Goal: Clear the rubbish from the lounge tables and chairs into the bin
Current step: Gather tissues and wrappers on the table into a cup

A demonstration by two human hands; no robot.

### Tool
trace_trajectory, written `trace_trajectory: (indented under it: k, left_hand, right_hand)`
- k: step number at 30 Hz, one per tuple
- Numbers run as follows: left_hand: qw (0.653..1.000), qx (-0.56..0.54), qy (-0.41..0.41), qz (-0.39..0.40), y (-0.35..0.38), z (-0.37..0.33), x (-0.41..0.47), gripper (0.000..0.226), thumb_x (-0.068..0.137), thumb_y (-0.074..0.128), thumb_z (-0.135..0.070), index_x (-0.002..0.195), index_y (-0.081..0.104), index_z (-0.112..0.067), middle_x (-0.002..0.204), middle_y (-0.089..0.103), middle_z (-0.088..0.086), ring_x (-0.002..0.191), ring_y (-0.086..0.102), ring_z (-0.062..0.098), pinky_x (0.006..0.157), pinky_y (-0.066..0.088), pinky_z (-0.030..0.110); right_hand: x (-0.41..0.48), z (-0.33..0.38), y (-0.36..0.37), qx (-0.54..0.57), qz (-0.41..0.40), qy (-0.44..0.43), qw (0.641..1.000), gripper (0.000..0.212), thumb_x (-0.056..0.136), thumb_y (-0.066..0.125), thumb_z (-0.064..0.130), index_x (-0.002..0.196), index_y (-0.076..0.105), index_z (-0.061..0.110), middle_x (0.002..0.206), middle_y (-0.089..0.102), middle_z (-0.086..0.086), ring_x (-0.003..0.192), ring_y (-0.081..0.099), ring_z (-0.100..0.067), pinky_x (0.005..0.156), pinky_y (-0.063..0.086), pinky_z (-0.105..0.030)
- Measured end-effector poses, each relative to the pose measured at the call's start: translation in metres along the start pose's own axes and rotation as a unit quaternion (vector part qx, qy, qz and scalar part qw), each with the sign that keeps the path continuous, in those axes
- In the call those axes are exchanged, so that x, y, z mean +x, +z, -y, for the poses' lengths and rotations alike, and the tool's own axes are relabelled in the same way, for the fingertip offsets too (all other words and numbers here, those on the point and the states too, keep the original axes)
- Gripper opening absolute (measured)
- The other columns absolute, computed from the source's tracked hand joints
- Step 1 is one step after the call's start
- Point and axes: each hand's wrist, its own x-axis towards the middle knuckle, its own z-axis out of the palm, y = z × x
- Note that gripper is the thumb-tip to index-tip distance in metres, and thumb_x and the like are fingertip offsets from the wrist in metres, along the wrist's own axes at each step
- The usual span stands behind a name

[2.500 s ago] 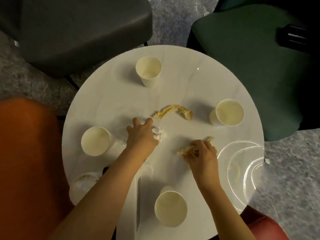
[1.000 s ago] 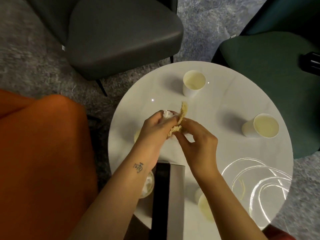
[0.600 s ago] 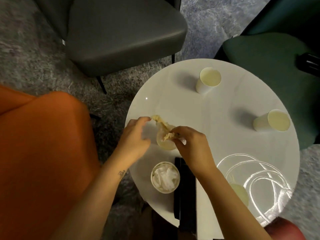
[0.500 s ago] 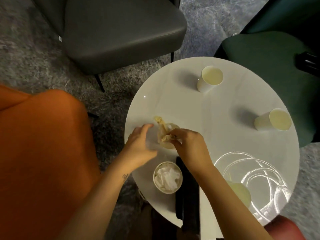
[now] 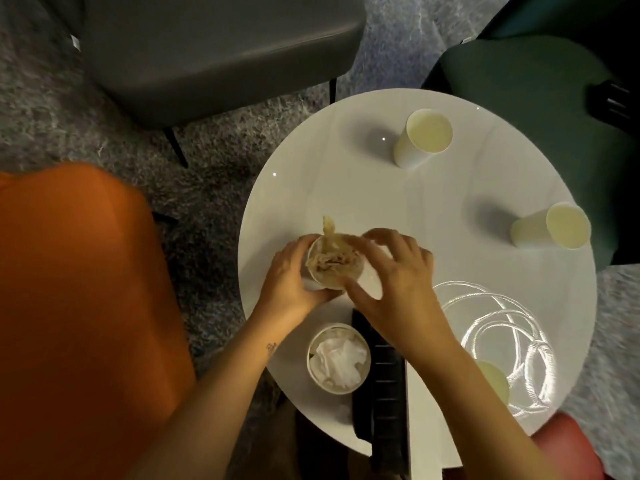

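Orange chair (image 5: pixel 79 306) upholstery fills the left side, beside the round white surface (image 5: pixel 346 188). Near that surface's left edge the left hand (image 5: pixel 289 285) wraps its fingers round the side of a paper cup (image 5: pixel 327 282) and holds it upright. Brownish scraps (image 5: pixel 332 259) are stuffed into the cup, with one strip sticking up past the far rim. The right hand (image 5: pixel 401 275) arches over the cup's mouth, fingers curved with their tips at the far rim and the thumb by the near rim. Whether they pinch anything I cannot tell.

Nearer the person, a second cup (image 5: pixel 337 389) stands packed with white tissue (image 5: pixel 341 356), just beside a dark slotted strip (image 5: pixel 384 368). Further right, a far cup (image 5: pixel 424 138) and a right cup (image 5: pixel 550 225) stand well apart. Clear shiny loops (image 5: pixel 502 341) lie at the near right, and a green chair (image 5: pixel 519 98) sits beyond the surface.
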Motion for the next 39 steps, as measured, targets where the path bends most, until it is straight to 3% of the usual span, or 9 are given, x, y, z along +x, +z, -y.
trace_trajectory:
  k: [2, 4, 7, 12, 18, 23, 26, 31, 39]
  left_hand:
    - [1.000, 0.003, 0.001, -0.012, -0.001, -0.001, 0.001, 0.069, 0.057, 0.087, -0.019, 0.118, 0.054, -0.017, 0.114, 0.059, 0.004, 0.106, 0.055, 0.022, 0.087, 0.048, 0.041]
    - [1.000, 0.009, 0.001, -0.019, -0.002, -0.002, 0.002, 0.067, 0.057, 0.087, -0.019, 0.116, 0.055, -0.017, 0.112, 0.061, 0.004, 0.104, 0.057, 0.022, 0.085, 0.049, 0.039]
    - [1.000, 0.015, 0.003, -0.015, -0.001, -0.002, 0.003, 0.067, 0.056, 0.087, -0.019, 0.115, 0.056, -0.016, 0.109, 0.062, 0.004, 0.101, 0.058, 0.022, 0.084, 0.049, 0.038]
    - [1.000, 0.016, 0.008, -0.002, 0.002, -0.002, 0.003, 0.067, 0.059, 0.085, -0.019, 0.119, 0.053, -0.018, 0.110, 0.061, 0.002, 0.101, 0.058, 0.020, 0.083, 0.050, 0.036]
    - [1.000, -0.010, 0.013, -0.004, 0.003, -0.008, 0.007, 0.062, 0.060, 0.081, -0.023, 0.115, 0.055, -0.023, 0.106, 0.061, -0.006, 0.096, 0.058, 0.013, 0.081, 0.051, 0.032]
    - [0.999, -0.052, 0.013, 0.001, 0.003, -0.014, 0.012, 0.059, 0.061, 0.081, -0.009, 0.101, 0.052, -0.041, 0.096, 0.060, -0.018, 0.090, 0.058, -0.003, 0.072, 0.050, 0.013]
    - [0.998, -0.060, 0.028, 0.016, 0.004, -0.019, 0.010, 0.043, 0.068, 0.075, -0.017, 0.101, 0.054, -0.035, 0.092, 0.063, -0.014, 0.086, 0.061, 0.000, 0.070, 0.053, 0.019]
    - [0.997, -0.043, 0.061, 0.013, 0.006, -0.031, 0.010, 0.043, 0.064, 0.062, -0.042, 0.104, 0.054, -0.030, 0.091, 0.063, -0.017, 0.085, 0.059, -0.001, 0.075, 0.053, 0.025]
    - [0.994, -0.071, 0.083, -0.009, 0.007, -0.069, 0.004, 0.061, 0.058, 0.080, -0.034, 0.113, 0.053, -0.030, 0.108, 0.058, -0.023, 0.104, 0.056, 0.004, 0.077, 0.057, 0.037]
  right_hand:
    - [-0.014, -0.006, -0.009, 0.002, -0.033, 0.069, 0.997, 0.036, 0.080, 0.064, 0.028, 0.113, 0.061, 0.014, 0.109, 0.061, -0.009, 0.095, 0.058, -0.029, 0.079, 0.038, -0.035]
    - [-0.021, -0.008, -0.009, 0.029, 0.017, 0.139, 0.990, 0.036, 0.082, 0.067, 0.025, 0.115, 0.056, 0.013, 0.107, 0.061, -0.008, 0.083, 0.062, -0.025, 0.073, 0.045, -0.033]
    - [-0.020, -0.005, 0.000, 0.154, 0.062, 0.194, 0.967, 0.044, 0.080, 0.069, 0.018, 0.119, 0.046, 0.017, 0.099, 0.056, 0.003, 0.066, 0.056, 0.000, 0.060, 0.042, -0.009]
    - [-0.014, 0.007, 0.004, 0.182, -0.001, 0.073, 0.981, 0.040, 0.075, 0.070, 0.004, 0.112, 0.055, 0.011, 0.096, 0.059, 0.007, 0.079, 0.053, -0.003, 0.075, 0.035, 0.002]
    - [-0.005, 0.005, 0.008, 0.062, 0.114, -0.027, 0.991, 0.050, 0.082, 0.066, 0.019, 0.128, 0.050, 0.006, 0.123, 0.061, -0.009, 0.102, 0.060, -0.028, 0.089, 0.040, -0.028]
    - [0.003, -0.001, 0.010, -0.022, 0.138, -0.046, 0.989, 0.062, 0.088, 0.028, 0.059, 0.131, 0.049, 0.020, 0.134, 0.054, 0.003, 0.131, 0.040, -0.011, 0.109, 0.013, -0.043]
    - [0.010, -0.004, 0.012, -0.023, 0.149, -0.049, 0.987, 0.067, 0.087, 0.013, 0.062, 0.125, 0.052, 0.024, 0.130, 0.056, 0.009, 0.131, 0.038, -0.007, 0.111, 0.004, -0.043]
    - [0.013, -0.006, 0.003, 0.009, 0.140, -0.036, 0.989, 0.046, 0.097, 0.023, 0.046, 0.121, 0.054, 0.023, 0.126, 0.058, 0.008, 0.126, 0.042, -0.008, 0.113, 0.000, -0.043]
    - [-0.013, -0.025, -0.058, 0.191, -0.011, -0.033, 0.981, 0.036, 0.096, 0.034, 0.036, 0.124, 0.056, 0.029, 0.126, 0.052, 0.005, 0.111, 0.048, -0.007, 0.096, 0.028, -0.025]
